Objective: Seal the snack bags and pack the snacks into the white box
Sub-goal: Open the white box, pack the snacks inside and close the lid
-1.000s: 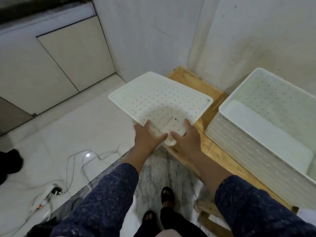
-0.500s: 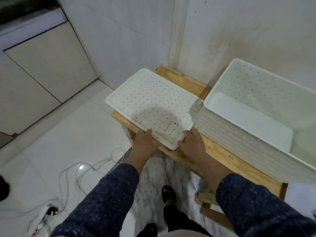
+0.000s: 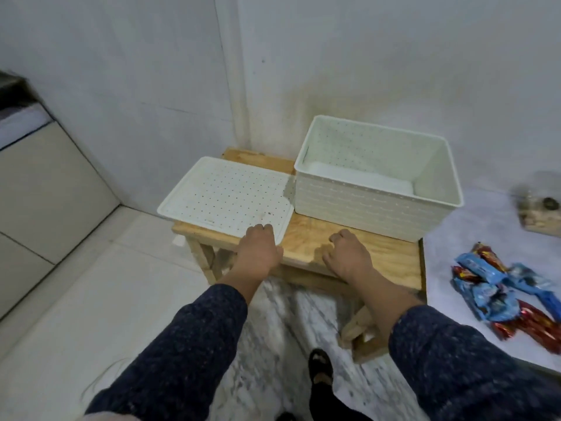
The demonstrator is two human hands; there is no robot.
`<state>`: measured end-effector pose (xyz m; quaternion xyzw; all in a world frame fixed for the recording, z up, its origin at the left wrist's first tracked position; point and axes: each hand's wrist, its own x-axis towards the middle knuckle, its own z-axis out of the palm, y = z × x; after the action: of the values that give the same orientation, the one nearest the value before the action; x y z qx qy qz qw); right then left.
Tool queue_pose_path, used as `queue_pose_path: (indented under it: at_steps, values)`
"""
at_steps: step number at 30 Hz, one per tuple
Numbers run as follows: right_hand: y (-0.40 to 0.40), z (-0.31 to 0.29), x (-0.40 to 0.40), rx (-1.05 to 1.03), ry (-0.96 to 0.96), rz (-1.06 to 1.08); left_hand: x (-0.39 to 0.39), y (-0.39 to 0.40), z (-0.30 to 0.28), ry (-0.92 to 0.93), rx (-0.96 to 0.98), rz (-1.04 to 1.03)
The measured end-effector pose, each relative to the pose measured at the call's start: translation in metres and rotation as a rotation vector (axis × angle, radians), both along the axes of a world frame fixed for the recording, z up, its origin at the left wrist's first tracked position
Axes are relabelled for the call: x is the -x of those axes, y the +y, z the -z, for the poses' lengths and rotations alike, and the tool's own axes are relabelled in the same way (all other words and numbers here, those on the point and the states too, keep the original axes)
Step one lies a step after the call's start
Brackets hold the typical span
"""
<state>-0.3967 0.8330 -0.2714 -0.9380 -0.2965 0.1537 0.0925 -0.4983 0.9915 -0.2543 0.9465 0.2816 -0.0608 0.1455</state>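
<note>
White box open on wooden surface; lid flat just left, clearing access. Left hand curled at lid edge, right hand loosely curled, empty. Snacks well right of box.

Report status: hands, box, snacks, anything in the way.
Left hand fingers curled on lid edge; right hand loosely curled, empty. White box open, empty. Snack packets unpacked at right. Nothing blocking.
</note>
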Motion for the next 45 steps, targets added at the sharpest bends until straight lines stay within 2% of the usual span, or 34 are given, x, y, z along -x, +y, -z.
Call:
queue_pose_path:
  at_steps: [5,12,20,26,34,45]
  values:
    - [-0.071,-0.037,-0.013,-0.034,-0.078,0.183,-0.041,-0.059,-0.028,-0.059,0.003,0.147]
    - [-0.187,-0.059,-0.042,-0.095,-0.125,0.438,-0.105,-0.164,-0.048,-0.120,0.002,0.371]
    - [-0.333,-0.070,-0.105,-0.065,-0.164,0.573,-0.196,-0.310,-0.053,-0.171,0.052,0.492]
    - [-0.425,-0.069,-0.159,-0.050,-0.166,0.610,-0.252,-0.401,-0.039,-0.174,0.120,0.498]
    - [-0.481,-0.054,-0.221,-0.066,-0.116,0.669,-0.323,-0.445,-0.025,-0.111,0.121,0.501]
    - [-0.524,-0.041,-0.318,-0.280,-0.012,0.734,-0.423,-0.483,0.003,-0.182,0.256,0.477]
